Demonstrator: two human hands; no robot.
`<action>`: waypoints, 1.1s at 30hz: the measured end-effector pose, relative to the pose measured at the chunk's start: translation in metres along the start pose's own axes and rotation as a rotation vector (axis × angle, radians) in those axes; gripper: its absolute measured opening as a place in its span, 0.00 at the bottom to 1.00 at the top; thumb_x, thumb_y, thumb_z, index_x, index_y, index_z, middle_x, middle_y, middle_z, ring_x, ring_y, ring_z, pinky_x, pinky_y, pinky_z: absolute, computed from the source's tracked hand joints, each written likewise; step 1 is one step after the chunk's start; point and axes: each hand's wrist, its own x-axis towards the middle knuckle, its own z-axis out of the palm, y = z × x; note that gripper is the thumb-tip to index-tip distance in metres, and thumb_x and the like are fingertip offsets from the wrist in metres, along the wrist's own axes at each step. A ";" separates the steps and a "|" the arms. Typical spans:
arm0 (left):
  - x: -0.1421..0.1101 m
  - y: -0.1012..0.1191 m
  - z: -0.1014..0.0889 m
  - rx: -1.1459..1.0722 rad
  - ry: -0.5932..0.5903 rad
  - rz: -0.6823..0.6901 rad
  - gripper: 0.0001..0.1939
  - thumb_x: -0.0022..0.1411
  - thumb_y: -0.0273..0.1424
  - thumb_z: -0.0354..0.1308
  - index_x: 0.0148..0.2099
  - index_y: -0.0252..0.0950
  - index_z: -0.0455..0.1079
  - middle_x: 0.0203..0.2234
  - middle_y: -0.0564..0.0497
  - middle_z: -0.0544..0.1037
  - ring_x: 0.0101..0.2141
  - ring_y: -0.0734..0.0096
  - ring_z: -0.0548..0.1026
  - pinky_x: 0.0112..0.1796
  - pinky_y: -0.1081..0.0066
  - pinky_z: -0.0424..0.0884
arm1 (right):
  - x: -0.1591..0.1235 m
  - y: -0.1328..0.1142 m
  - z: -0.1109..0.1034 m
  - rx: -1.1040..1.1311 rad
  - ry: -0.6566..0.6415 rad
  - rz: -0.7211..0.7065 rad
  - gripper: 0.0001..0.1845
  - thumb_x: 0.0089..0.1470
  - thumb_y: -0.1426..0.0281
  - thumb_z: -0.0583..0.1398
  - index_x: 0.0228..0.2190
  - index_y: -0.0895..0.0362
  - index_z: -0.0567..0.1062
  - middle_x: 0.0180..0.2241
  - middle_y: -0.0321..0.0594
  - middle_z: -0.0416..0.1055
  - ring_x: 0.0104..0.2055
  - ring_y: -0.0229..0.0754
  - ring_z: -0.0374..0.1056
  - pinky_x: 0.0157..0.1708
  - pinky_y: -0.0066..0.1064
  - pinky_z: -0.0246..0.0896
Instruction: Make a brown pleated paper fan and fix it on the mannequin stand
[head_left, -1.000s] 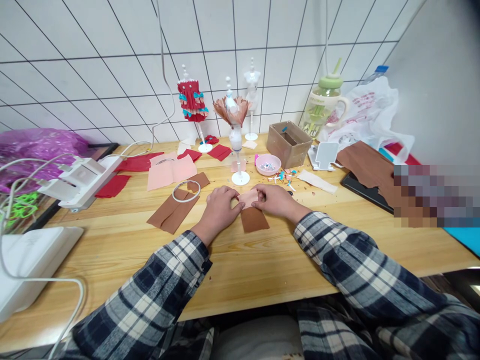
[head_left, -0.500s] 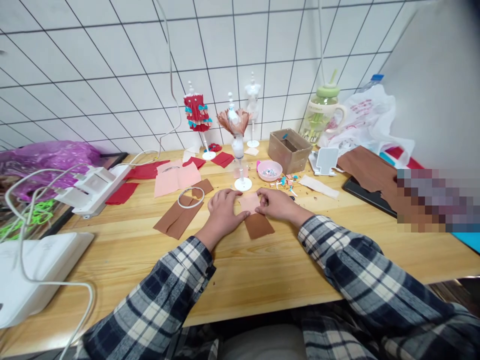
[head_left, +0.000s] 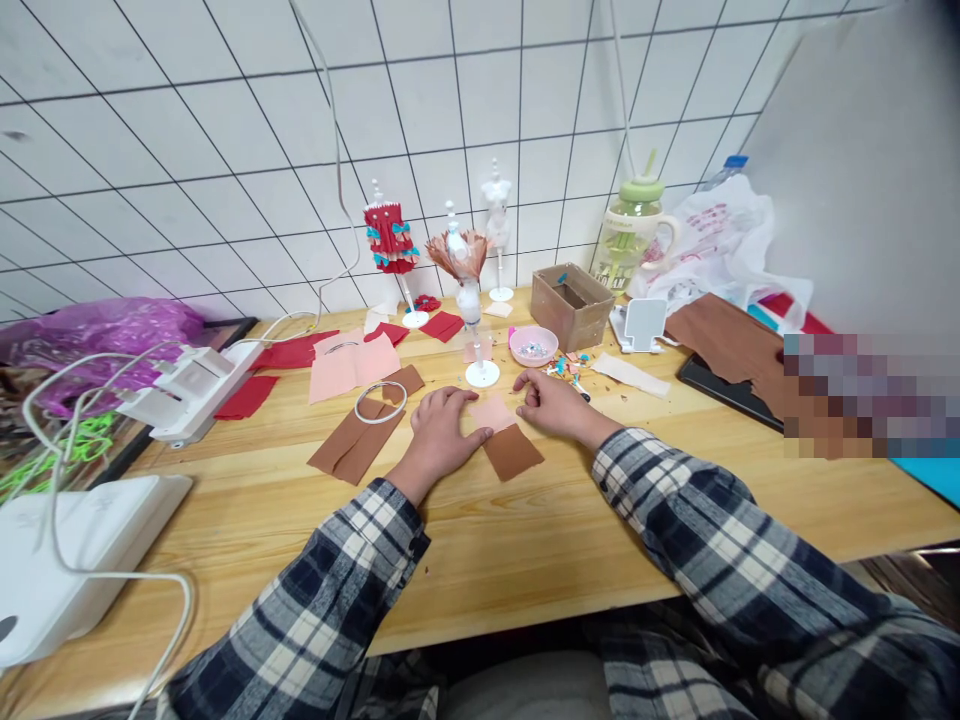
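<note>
A small pink paper square (head_left: pixel 494 412) lies on a brown paper piece (head_left: pixel 513 450) on the wooden table (head_left: pixel 480 540). My left hand (head_left: pixel 440 432) rests on the table with its fingers bent, and the thumb and fingertips press the pink paper's left edge. My right hand (head_left: pixel 550 401) sits just to the paper's right with its fingers curled; I cannot make out whether they pinch anything. Right behind the paper stands a white mini mannequin (head_left: pixel 472 310) with a brown paper ruff.
A brown folded sheet (head_left: pixel 352 445) with a white ring (head_left: pixel 380 401) lies to the left, pink sheets (head_left: pixel 352 362) and red papers (head_left: pixel 247 395) beyond. A pink bowl (head_left: pixel 533 345), cardboard box (head_left: pixel 574 305), green-lidded cup (head_left: pixel 634 235) and two more mannequins stand at the back. White devices with cables occupy the left.
My right hand has come off the pink paper and moved slightly right. The pink paper now lies flat on the brown piece under my left fingers. The camera view has shifted a little.
</note>
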 end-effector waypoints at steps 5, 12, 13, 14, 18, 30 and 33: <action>-0.001 0.000 -0.003 -0.062 0.081 -0.004 0.18 0.56 0.40 0.63 0.48 0.42 0.72 0.48 0.47 0.74 0.51 0.55 0.67 0.53 0.55 0.60 | -0.010 -0.007 -0.003 -0.101 0.067 -0.158 0.06 0.54 0.69 0.60 0.35 0.54 0.76 0.28 0.34 0.71 0.32 0.37 0.64 0.31 0.27 0.51; -0.004 0.001 -0.016 0.084 0.037 0.299 0.12 0.64 0.31 0.54 0.46 0.45 0.77 0.46 0.48 0.76 0.50 0.58 0.68 0.53 0.54 0.58 | -0.017 -0.011 -0.001 -0.226 -0.078 -0.282 0.10 0.56 0.69 0.59 0.36 0.51 0.80 0.34 0.37 0.76 0.37 0.40 0.68 0.33 0.29 0.52; -0.004 0.001 -0.018 0.124 -0.040 0.385 0.16 0.64 0.27 0.52 0.47 0.47 0.77 0.46 0.48 0.77 0.51 0.58 0.68 0.52 0.53 0.58 | -0.017 -0.011 -0.001 -0.233 -0.082 -0.276 0.10 0.56 0.70 0.59 0.37 0.51 0.80 0.34 0.37 0.76 0.36 0.40 0.68 0.33 0.29 0.51; -0.005 0.000 -0.020 0.164 -0.109 0.453 0.20 0.63 0.24 0.51 0.49 0.49 0.76 0.47 0.48 0.76 0.52 0.57 0.67 0.52 0.53 0.57 | -0.017 -0.011 -0.002 -0.235 -0.084 -0.265 0.10 0.57 0.70 0.59 0.37 0.51 0.80 0.34 0.37 0.76 0.36 0.40 0.68 0.33 0.29 0.52; -0.006 -0.001 -0.024 0.272 -0.200 0.513 0.28 0.59 0.19 0.51 0.55 0.54 0.73 0.54 0.48 0.73 0.56 0.54 0.63 0.51 0.51 0.58 | -0.016 -0.012 -0.004 -0.217 -0.084 -0.217 0.09 0.56 0.69 0.59 0.36 0.52 0.79 0.32 0.36 0.76 0.35 0.40 0.68 0.32 0.29 0.51; -0.010 0.001 -0.028 0.251 -0.012 0.500 0.20 0.61 0.23 0.52 0.48 0.49 0.77 0.54 0.48 0.73 0.55 0.54 0.64 0.54 0.51 0.60 | -0.020 -0.017 -0.001 -0.258 -0.011 -0.063 0.15 0.55 0.57 0.61 0.39 0.53 0.75 0.35 0.39 0.74 0.34 0.41 0.67 0.31 0.29 0.52; -0.010 0.001 -0.026 0.184 -0.016 0.511 0.18 0.60 0.22 0.51 0.41 0.46 0.79 0.49 0.49 0.76 0.53 0.57 0.67 0.53 0.54 0.61 | -0.019 -0.022 0.005 -0.257 0.010 -0.070 0.13 0.55 0.60 0.62 0.40 0.53 0.75 0.38 0.40 0.74 0.37 0.42 0.68 0.32 0.30 0.53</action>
